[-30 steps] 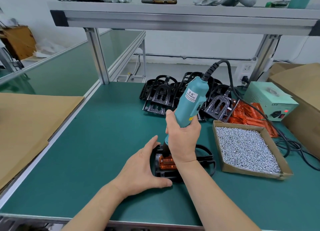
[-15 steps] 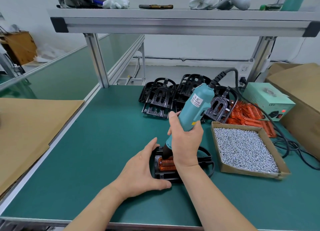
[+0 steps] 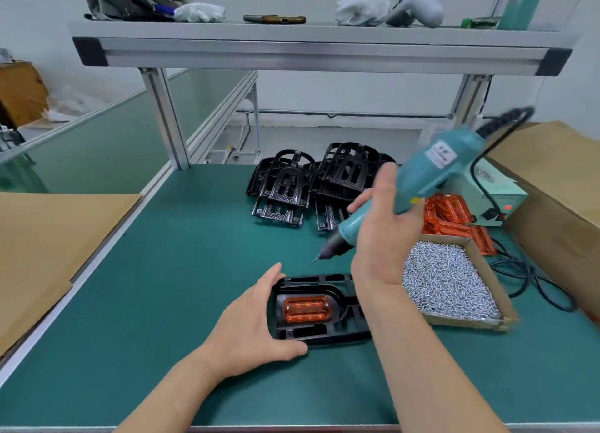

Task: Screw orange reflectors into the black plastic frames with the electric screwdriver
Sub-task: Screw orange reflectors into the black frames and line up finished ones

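A black plastic frame [image 3: 328, 330] lies flat on the green mat with an orange reflector [image 3: 306, 308] seated in its recess. My left hand [image 3: 253, 328] holds the frame's left end, thumb along the near edge and fingers at the far corner. My right hand [image 3: 381, 234] grips the teal electric screwdriver [image 3: 415, 182], which is lifted clear and tilted, its bit pointing down-left in the air above the frame's far edge.
A pile of black frames [image 3: 318, 185] lies at the back. Loose orange reflectors [image 3: 454, 218] sit beside a cardboard tray of screws [image 3: 448, 286] on the right. The green power unit [image 3: 496, 198] and its cables run right. Cardboard [image 3: 48, 247] lies left.
The screwdriver rose off the reflector and swung up and to the right, uncovering the reflector. My left hand kept its hold on the frame.
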A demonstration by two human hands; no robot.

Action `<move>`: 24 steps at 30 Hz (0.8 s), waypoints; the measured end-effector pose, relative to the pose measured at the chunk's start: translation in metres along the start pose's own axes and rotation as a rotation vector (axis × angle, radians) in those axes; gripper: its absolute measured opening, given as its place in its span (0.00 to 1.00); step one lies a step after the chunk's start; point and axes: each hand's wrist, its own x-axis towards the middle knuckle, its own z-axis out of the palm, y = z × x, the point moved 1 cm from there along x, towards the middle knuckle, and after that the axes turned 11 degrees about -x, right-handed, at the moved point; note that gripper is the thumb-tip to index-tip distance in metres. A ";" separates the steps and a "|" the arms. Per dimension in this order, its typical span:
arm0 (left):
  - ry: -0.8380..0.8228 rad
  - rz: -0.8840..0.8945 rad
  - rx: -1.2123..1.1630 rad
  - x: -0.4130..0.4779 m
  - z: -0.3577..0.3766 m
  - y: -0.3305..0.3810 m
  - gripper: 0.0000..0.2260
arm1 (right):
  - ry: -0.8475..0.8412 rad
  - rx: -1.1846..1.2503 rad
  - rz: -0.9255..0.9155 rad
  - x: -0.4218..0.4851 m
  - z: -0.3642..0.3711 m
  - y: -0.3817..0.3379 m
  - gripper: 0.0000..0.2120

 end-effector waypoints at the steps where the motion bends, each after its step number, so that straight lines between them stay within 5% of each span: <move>1: 0.002 0.004 0.006 0.000 0.000 -0.001 0.58 | 0.064 0.011 0.057 0.010 -0.007 0.003 0.14; 8: 0.005 0.010 0.019 0.000 0.001 -0.004 0.58 | 0.326 -0.014 0.432 0.046 -0.061 0.040 0.19; 15: 0.006 0.012 0.021 0.000 0.001 -0.005 0.58 | 0.415 -0.073 0.586 0.053 -0.087 0.052 0.23; 24: 0.003 0.007 0.012 0.001 0.001 -0.004 0.58 | 0.428 -0.150 0.688 0.052 -0.109 0.056 0.16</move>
